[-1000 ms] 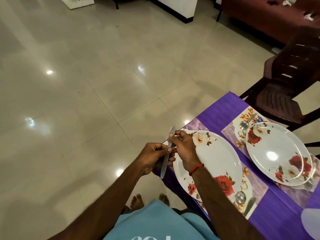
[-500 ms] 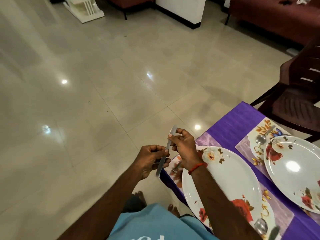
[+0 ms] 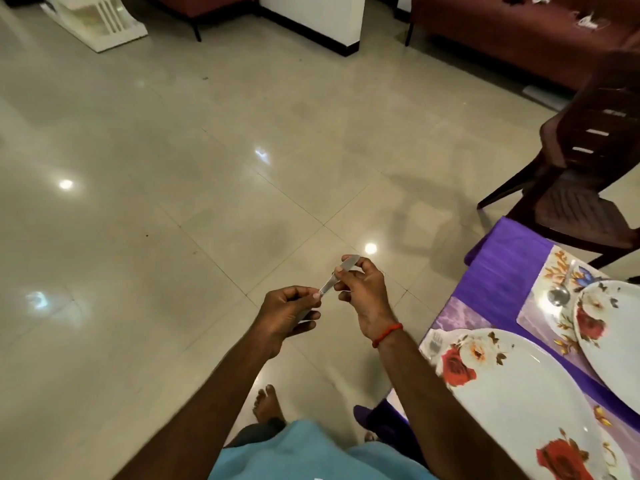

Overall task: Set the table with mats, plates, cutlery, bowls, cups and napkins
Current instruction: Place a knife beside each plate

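While left hand (image 3: 282, 315) and right hand (image 3: 363, 292) both curl fingers round slim silver metal knife (image 3: 328, 285), left of white floral plate (image 3: 519, 393): cutlery step. Next, likely: lay it beside plate.

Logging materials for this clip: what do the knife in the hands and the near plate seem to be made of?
The knife looks like metal, likely stainless steel: it is thin and grey with a dull sheen. The left hand and the right hand both pinch it. The near plate is glossy white with printed roses and a bright glint. It could be ceramic or melamine; the look leaves that open.
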